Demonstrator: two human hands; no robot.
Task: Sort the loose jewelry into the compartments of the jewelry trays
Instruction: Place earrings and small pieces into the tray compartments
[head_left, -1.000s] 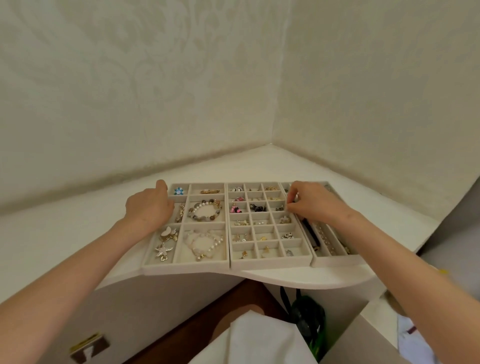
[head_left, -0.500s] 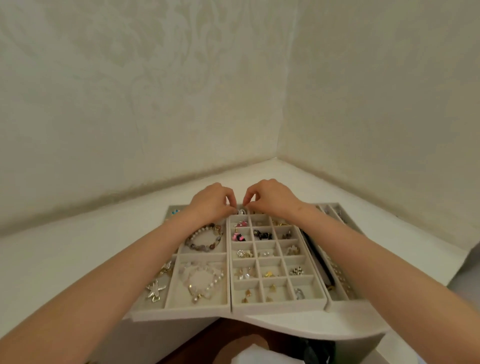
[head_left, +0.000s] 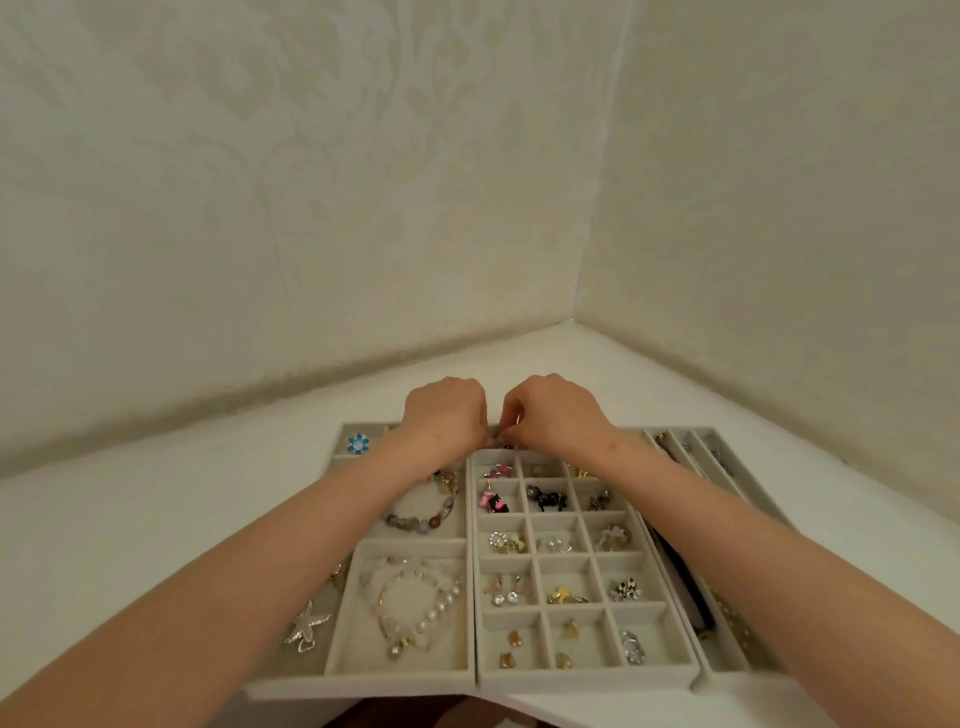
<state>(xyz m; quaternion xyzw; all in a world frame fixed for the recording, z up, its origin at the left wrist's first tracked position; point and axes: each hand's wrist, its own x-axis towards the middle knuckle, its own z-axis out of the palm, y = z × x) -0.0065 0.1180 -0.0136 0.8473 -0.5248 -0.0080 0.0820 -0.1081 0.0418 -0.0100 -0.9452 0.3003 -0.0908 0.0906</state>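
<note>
Left hand: the left hand (head_left: 447, 415) is reaching over the left tray, its fingers curling inward and the tips pinching a small piece (head_left: 496, 442) in the gap between the two hands
Right hand: the right hand (head_left: 553, 415) is coming in from the other side, thumb and forefinger curling down onto the same small piece; the two hands are almost touching
Small piece: it is sitting low between the fingertips, over the far edge of the middle tray (head_left: 587, 682); it is too small and blurred to tell its kind
Left tray: the left tray (head_left: 363, 682) is lying at the near edge of the surface (head_left: 156, 519), touching the middle tray; a pearl bracelet (head_left: 441, 608) is lying in its big near compartment, a bead bracelet (head_left: 421, 522) in the one behind, a starfish brooch (head_left: 306, 626) in the narrow left slot and a blue flower (head_left: 358, 444) in the far left cell
Middle tray: its small cells are holding earrings and studs, with pink ones (head_left: 493, 501) and a black piece (head_left: 545, 499) toward the far rows, gold studs (head_left: 563, 595) nearer and a silver ring (head_left: 632, 647) in the near right cell
Right tray: the right tray (head_left: 698, 457) is lying just beside the middle one, its slots running long; the right forearm is crossing over it, and a black band (head_left: 685, 587) is lying in the slot next to the middle tray
Walls: pale patterned walls (head_left: 311, 208) are meeting in a corner behind the surface
</note>
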